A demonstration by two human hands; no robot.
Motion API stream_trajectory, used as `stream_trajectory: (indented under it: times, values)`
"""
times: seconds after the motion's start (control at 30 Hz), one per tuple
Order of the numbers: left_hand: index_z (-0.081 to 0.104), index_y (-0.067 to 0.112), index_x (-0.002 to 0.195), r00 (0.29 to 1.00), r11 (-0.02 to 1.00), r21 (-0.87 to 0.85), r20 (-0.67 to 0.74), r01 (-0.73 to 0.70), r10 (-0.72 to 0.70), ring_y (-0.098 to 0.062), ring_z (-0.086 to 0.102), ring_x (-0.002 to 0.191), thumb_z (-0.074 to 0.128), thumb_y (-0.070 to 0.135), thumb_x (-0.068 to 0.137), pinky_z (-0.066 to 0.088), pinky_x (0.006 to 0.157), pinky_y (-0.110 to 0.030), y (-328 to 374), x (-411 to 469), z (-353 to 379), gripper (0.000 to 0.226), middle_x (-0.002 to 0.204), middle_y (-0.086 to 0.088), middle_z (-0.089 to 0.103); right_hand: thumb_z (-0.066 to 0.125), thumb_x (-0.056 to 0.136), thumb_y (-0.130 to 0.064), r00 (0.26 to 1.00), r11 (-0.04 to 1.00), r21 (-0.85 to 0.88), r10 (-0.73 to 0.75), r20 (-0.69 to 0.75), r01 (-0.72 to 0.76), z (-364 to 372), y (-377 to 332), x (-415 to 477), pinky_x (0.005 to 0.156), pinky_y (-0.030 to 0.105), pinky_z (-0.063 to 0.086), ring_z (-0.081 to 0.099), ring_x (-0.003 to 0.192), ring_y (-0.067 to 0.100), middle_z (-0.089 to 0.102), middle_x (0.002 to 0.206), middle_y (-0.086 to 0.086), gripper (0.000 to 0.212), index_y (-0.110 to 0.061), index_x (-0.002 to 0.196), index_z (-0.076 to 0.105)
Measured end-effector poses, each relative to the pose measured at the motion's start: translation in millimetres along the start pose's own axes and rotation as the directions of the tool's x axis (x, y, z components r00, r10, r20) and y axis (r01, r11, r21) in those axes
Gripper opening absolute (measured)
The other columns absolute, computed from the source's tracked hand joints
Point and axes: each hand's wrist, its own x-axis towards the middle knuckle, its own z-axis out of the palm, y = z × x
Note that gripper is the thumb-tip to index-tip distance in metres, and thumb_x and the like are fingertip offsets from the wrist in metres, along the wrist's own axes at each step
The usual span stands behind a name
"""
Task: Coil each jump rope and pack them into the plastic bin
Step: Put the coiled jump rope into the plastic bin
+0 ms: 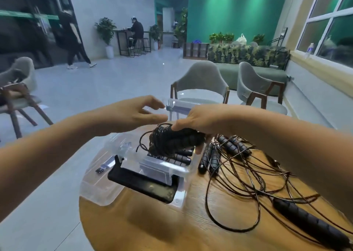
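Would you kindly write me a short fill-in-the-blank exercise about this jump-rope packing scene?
1. The right hand grips a black jump rope that is already ____.
2. The plastic bin stands on a round ____ table.
3. The loose ropes lie on the table to the ____ of the bin.
4. The left hand holds ____.

Missing words: coiled; wooden; right; nothing.

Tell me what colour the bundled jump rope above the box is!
Black. The coiled jump rope shows clearly in the head view, gripped by the right hand.

Soft indoor light, seemingly fisheye-warped edges.
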Motion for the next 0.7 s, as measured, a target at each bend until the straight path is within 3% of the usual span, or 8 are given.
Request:
stream_trajectory:
  times: [0.07, 0.17, 0.3, 0.37, 0.43, 0.47, 0.53, 0.7]
  values:
    - [0.059, 0.049, 0.129, 0.992, 0.993, 0.114, 0.129, -0.022, 0.007, 0.008, 0.059, 0.119, 0.078, 0.063, 0.079, 0.05, 0.104, -0.032, -3, 3, -1, 0.056, 0.125, 0.031, 0.062, 0.063, 0.105, -0.046, 0.995, 0.999, 0.006, 0.032, 0.09, -0.032, -5, -3, 16, 0.062, 0.032, 0.048, 0.077, 0.067, 0.024, 0.082, 0.093, 0.015, 0.043, -0.005, 0.116, 0.069]
    - [0.06, 0.053, 0.126, 0.946, 0.978, 0.204, 0.322, -0.048, -0.021, 0.004, 0.061, 0.121, 0.085, 0.056, 0.079, 0.048, 0.109, -0.036, -11, 10, -2, 0.054, 0.127, 0.029, 0.065, 0.062, 0.106, -0.044, 0.972, 0.998, -0.034, 0.059, 0.226, -0.052, -10, -8, 34, 0.057, 0.029, 0.044, 0.076, 0.074, 0.027, 0.081, 0.105, 0.02, 0.044, -0.005, 0.124, 0.068]
    - [0.064, 0.041, 0.127, 0.878, 0.991, 0.1, 0.478, -0.087, 0.028, -0.008, 0.069, 0.116, 0.086, 0.031, 0.084, 0.051, 0.103, -0.031, -14, 17, 1, 0.049, 0.121, 0.014, 0.074, 0.057, 0.109, -0.043, 0.931, 0.993, 0.083, 0.053, 0.36, -0.088, -9, -12, 50, 0.059, 0.027, 0.054, 0.074, 0.073, 0.022, 0.08, 0.095, 0.013, 0.038, -0.009, 0.124, 0.066]
    - [0.066, 0.04, 0.124, 0.865, 0.991, 0.095, 0.501, -0.092, 0.032, -0.006, 0.071, 0.112, 0.087, 0.026, 0.083, 0.053, 0.099, -0.025, -17, 21, 4, 0.048, 0.118, 0.014, 0.076, 0.055, 0.11, -0.041, 0.905, 0.989, 0.12, 0.032, 0.424, -0.091, -4, -7, 58, 0.075, 0.033, 0.062, 0.076, 0.084, 0.025, 0.081, 0.102, 0.013, 0.036, -0.009, 0.126, 0.065]
    - [0.066, 0.044, 0.123, 0.863, 0.98, 0.166, 0.505, -0.111, 0.012, -0.004, 0.07, 0.109, 0.089, 0.035, 0.08, 0.053, 0.098, -0.024, -21, 26, 8, 0.049, 0.116, 0.018, 0.074, 0.055, 0.111, -0.037, 0.881, 0.987, 0.136, 0.014, 0.473, -0.089, 2, 0, 68, 0.106, 0.048, 0.055, 0.076, 0.103, 0.033, 0.079, 0.114, 0.018, 0.037, -0.005, 0.13, 0.062]
    - [0.065, 0.046, 0.122, 0.864, 0.965, 0.224, 0.503, -0.134, 0.003, -0.003, 0.068, 0.108, 0.089, 0.04, 0.079, 0.052, 0.096, -0.024, -22, 28, 12, 0.049, 0.115, 0.02, 0.073, 0.057, 0.11, -0.035, 0.878, 0.989, 0.121, 0.016, 0.479, -0.084, 5, 4, 71, 0.113, 0.052, 0.049, 0.074, 0.112, 0.038, 0.077, 0.12, 0.021, 0.04, -0.002, 0.132, 0.062]
    - [0.064, 0.047, 0.122, 0.858, 0.919, 0.346, 0.514, -0.191, -0.015, -0.004, 0.065, 0.109, 0.086, 0.052, 0.079, 0.05, 0.094, -0.025, -23, 34, 20, 0.048, 0.115, 0.022, 0.069, 0.062, 0.108, -0.035, 0.877, 0.997, 0.046, 0.037, 0.479, -0.068, 9, 8, 77, 0.11, 0.052, 0.052, 0.071, 0.122, 0.04, 0.075, 0.125, 0.025, 0.045, 0.002, 0.134, 0.063]
    - [0.064, 0.04, 0.12, 0.834, 0.796, 0.526, 0.549, -0.299, -0.049, -0.012, 0.062, 0.103, 0.074, 0.082, 0.069, 0.053, 0.094, -0.034, -30, 46, 41, 0.067, 0.113, 0.017, 0.069, 0.06, 0.109, -0.035, 0.843, 0.989, -0.144, 0.099, 0.529, -0.026, 22, 11, 88, 0.099, 0.045, 0.057, 0.069, 0.11, 0.035, 0.074, 0.125, 0.023, 0.047, 0.003, 0.135, 0.065]
